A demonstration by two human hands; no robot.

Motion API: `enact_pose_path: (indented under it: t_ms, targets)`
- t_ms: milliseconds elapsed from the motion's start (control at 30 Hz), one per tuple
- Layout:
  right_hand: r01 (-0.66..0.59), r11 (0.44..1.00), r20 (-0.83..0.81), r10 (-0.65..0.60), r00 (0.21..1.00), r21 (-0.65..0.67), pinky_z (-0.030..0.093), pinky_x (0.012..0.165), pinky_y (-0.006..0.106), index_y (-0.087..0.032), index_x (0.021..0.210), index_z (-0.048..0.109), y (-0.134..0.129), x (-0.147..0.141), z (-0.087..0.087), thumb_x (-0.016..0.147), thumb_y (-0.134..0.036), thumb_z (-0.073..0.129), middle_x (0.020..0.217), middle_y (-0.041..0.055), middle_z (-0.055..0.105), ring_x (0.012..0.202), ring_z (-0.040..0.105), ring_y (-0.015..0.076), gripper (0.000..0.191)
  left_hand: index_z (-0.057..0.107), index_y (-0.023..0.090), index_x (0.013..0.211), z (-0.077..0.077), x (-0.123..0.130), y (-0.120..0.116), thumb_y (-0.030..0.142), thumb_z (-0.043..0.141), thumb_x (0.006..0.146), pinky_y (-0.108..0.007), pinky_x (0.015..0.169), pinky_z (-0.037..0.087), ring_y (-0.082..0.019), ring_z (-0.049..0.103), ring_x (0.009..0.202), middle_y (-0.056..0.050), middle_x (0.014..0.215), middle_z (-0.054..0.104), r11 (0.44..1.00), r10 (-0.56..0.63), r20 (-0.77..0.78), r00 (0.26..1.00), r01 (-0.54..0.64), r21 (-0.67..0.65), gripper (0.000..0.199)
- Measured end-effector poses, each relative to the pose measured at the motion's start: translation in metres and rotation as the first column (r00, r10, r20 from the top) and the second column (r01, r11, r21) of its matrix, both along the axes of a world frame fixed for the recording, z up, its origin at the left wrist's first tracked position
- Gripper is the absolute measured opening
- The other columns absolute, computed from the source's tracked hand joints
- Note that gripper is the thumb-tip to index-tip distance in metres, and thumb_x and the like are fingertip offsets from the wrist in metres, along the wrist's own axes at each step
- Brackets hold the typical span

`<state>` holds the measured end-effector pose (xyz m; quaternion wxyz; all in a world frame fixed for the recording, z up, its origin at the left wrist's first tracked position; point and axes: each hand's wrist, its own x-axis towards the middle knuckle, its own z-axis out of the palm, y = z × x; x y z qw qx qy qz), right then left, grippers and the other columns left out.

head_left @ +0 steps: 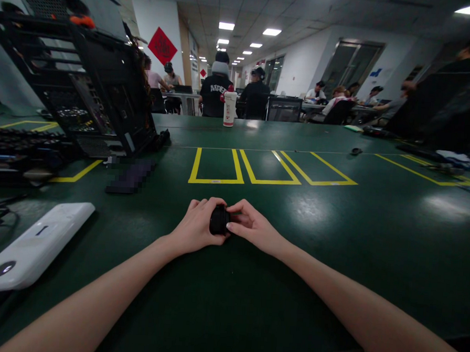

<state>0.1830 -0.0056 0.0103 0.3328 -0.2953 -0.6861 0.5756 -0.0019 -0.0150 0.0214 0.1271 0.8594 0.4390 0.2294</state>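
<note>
A small black, rounded object (219, 221) is between my two hands, low over the green table (229, 291). My left hand (196, 222) curls around its left side, thumb below and fingers above. From the right, my right hand (254, 224) pinches the object's right edge between thumb and fingertips. The fingers cover parts of it, so I cannot make out its exact kind.
Yellow tape frames (216, 181) mark the table beyond my hands. To the left are an open computer case (105, 95), a dark pixelated item (130, 176) and a white device (38, 244). A white cup (229, 110) stands farther back. People sit at distant desks.
</note>
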Motion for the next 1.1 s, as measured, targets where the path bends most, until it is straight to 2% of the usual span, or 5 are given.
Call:
enact_pose_path:
  t_ms: [133,300,600,767,1100]
  targets:
    - [0.055,0.998,-0.014,-0.055,0.998,0.022,0.050,0.074,0.032,-0.021,0.091,0.047,0.004,-0.003,-0.004,0.078,-0.026,0.055,0.093,0.0002,0.054,0.087,0.059,0.0153,0.016,0.039,0.021,0.109,0.000,-0.001,0.000,0.036,0.063,0.067,-0.039,0.082,0.033,-0.024,0.050,0.094,-0.005,0.103,0.052,1.000,-0.002,0.004,1.000,0.002,0.002,0.051]
    - [0.079,0.996,0.016,-0.078,0.997,-0.028,0.046,0.085,0.035,-0.020,0.098,0.047,0.007,-0.005,-0.005,0.075,-0.025,0.059,0.100,0.0024,0.052,0.096,0.055,0.0165,0.026,0.038,0.022,0.109,-0.007,0.000,0.003,0.035,0.066,0.064,-0.039,0.082,0.033,-0.024,0.051,0.093,-0.004,0.101,0.053,0.999,0.011,0.021,1.000,-0.012,0.042,0.054]
    - [-0.049,0.998,0.010,0.049,0.999,-0.027,0.046,0.086,0.035,-0.021,0.100,0.045,0.003,0.001,0.003,0.074,-0.019,0.060,0.106,0.0024,0.050,0.100,0.053,0.0162,0.030,0.039,0.022,0.109,-0.007,0.000,0.003,0.033,0.065,0.065,-0.037,0.082,0.032,-0.023,0.051,0.092,-0.003,0.100,0.052,1.000,0.001,0.028,1.000,-0.002,0.027,0.052]
    - [0.008,1.000,0.031,-0.009,0.999,0.013,0.049,0.078,0.034,-0.021,0.095,0.046,0.001,0.000,0.003,0.078,-0.026,0.056,0.100,0.0013,0.050,0.090,0.057,0.0149,0.019,0.039,0.022,0.109,-0.009,0.000,0.004,0.035,0.064,0.065,-0.039,0.082,0.032,-0.024,0.051,0.093,-0.004,0.102,0.053,0.999,0.012,0.035,0.999,-0.014,0.033,0.053]
    - [0.028,0.998,0.066,-0.025,0.998,-0.057,0.045,0.088,0.039,-0.020,0.102,0.047,0.002,-0.001,0.004,0.077,-0.025,0.057,0.104,0.0040,0.052,0.099,0.054,0.0177,0.027,0.040,0.022,0.109,0.002,0.000,-0.001,0.035,0.063,0.067,-0.039,0.083,0.033,-0.024,0.051,0.094,-0.005,0.103,0.053,1.000,-0.007,0.028,1.000,0.008,-0.027,0.050]
